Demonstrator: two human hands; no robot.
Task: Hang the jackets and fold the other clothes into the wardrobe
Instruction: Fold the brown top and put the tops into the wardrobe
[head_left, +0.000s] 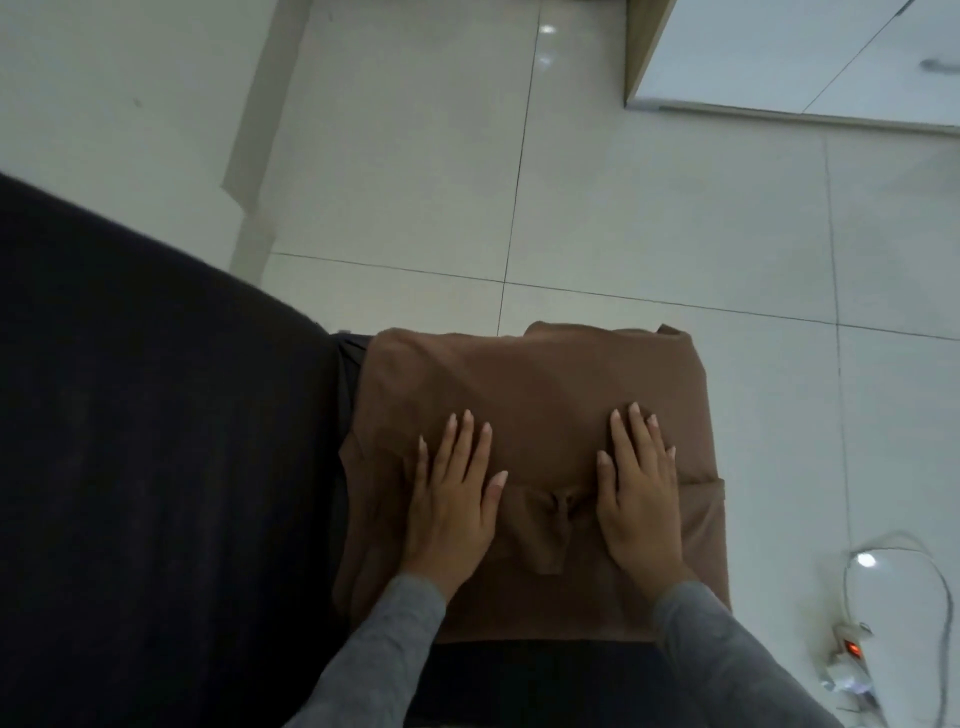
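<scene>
A brown garment (535, 384) lies folded into a rough rectangle in front of me, its right part hanging over an edge above the floor. My left hand (452, 499) lies flat on its left half with straight, spread fingers. My right hand (641, 493) presses flat on its right half, fingers straight. A small bunched fold of the brown fabric (550, 525) sits between the two hands. Grey sleeves cover both forearms.
A large black fabric surface (156, 441) fills the left side, touching the garment. Pale floor tiles (623, 208) spread beyond. A white wardrobe base with a wooden edge (779, 62) stands at the top right. A power strip with a red light (852, 649) and white cables lies at the bottom right.
</scene>
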